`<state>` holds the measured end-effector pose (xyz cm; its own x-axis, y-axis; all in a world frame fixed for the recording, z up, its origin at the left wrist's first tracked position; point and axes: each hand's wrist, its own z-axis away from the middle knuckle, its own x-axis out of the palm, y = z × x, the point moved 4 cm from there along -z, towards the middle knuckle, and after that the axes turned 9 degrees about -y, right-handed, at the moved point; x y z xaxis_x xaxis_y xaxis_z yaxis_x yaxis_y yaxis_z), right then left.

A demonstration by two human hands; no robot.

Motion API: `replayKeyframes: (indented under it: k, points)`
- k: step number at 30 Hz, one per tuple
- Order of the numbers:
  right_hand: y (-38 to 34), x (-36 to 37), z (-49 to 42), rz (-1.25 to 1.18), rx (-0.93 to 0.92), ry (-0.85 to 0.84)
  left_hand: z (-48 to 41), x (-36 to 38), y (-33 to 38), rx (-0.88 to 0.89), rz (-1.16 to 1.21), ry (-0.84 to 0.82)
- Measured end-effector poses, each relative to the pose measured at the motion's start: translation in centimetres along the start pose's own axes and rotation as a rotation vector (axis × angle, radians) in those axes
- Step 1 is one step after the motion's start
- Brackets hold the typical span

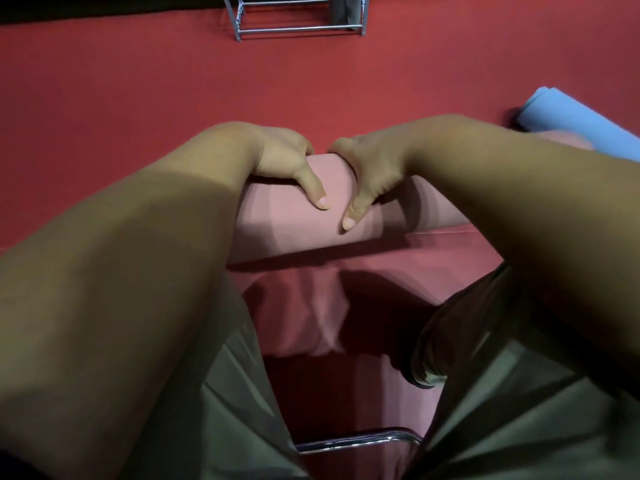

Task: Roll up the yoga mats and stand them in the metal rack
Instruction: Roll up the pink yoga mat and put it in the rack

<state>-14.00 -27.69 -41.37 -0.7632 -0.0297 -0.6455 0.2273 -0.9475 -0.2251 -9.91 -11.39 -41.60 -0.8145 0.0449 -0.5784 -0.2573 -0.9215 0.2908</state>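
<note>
A pink yoga mat [298, 223] lies rolled up across the red floor right in front of me. My left hand [287, 164] grips the roll from above, fingers curled over its far side and thumb on the near face. My right hand [367, 174] grips it beside the left, fingers over the top and thumb pointing down the front. The metal rack [298, 29] stands at the far edge of the floor, top centre, with a grey rolled mat [343, 10] standing in its right side. A blue rolled mat [581, 123] lies at the right edge.
Red floor covering [138, 91] stretches between me and the rack. My legs in olive trousers [214, 393] fill the foreground. A chrome tube [360, 441] of a seat frame sits low between my knees.
</note>
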Motion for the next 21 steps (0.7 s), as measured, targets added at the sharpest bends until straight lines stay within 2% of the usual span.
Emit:
replayKeyframes:
  k: [7,13,18,21]
  points:
    - [0.5,-0.1,0.6,0.019,0.008,0.064,-0.3,0.5,0.9,0.020,0.033,-0.041]
    - [2.2,0.2,0.7,-0.110,0.001,-0.012,-0.3,1.6,3.2,0.098,-0.180,-0.022]
    - [2.3,0.5,0.4,-0.155,0.026,-0.031,-0.6,2.4,4.1,0.091,-0.342,0.104]
    - [2.1,0.2,0.7,-0.135,0.035,-0.020,-0.6,2.0,3.8,0.053,-0.291,0.117]
